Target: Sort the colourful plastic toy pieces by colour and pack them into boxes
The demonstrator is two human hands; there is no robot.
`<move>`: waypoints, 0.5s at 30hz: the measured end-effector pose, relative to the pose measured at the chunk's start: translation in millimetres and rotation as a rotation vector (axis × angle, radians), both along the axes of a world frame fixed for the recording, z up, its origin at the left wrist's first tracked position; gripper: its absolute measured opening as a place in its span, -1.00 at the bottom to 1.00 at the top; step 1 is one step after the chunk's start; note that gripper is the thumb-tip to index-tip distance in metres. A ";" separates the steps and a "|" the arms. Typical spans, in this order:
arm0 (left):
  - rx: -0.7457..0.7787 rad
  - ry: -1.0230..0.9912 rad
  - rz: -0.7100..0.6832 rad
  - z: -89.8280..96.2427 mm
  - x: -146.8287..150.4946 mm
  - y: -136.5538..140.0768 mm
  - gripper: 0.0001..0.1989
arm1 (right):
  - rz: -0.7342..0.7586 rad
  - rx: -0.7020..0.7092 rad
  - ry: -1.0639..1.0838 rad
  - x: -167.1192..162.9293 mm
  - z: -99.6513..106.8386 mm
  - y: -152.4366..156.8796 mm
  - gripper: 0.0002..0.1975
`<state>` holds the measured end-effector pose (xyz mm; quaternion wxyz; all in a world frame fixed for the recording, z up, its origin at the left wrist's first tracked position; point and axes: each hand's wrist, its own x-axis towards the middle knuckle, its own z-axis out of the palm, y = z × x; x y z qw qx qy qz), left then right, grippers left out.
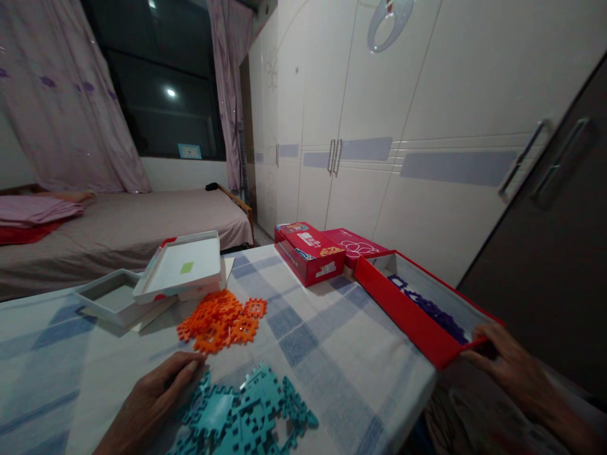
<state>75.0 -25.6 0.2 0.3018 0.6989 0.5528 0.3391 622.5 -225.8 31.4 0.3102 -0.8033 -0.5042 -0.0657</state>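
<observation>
Bare checked tablecloth (332, 341) is lying open between the orange tiles (222, 320) and the open red box (424, 309), giving clear passage. Teal tiles (246, 414) are crowding the near edge. White trays (156, 278) and closed red boxes (308, 251) are blocking the far side.
</observation>
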 end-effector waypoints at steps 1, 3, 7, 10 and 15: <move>0.005 -0.002 0.008 0.8 0.8 -0.7 -0.61 | 0.009 -0.005 -0.010 0.5 -0.1 2.2 -0.52; 0.004 -0.020 0.020 2.6 3.0 -2.8 -0.62 | 0.019 -0.021 -0.027 2.8 -1.3 5.6 -0.61; -0.042 -0.062 0.022 4.8 7.0 -7.6 -0.61 | 0.029 -0.041 -0.029 6.9 -1.0 10.7 -0.70; -0.037 -0.057 0.013 3.8 5.8 -7.1 -0.61 | 0.046 -0.044 -0.026 6.9 3.5 16.1 -0.74; -0.029 0.017 -0.042 -2.3 -2.9 1.4 -0.61 | 0.090 -0.066 -0.037 18.7 6.6 27.5 -0.68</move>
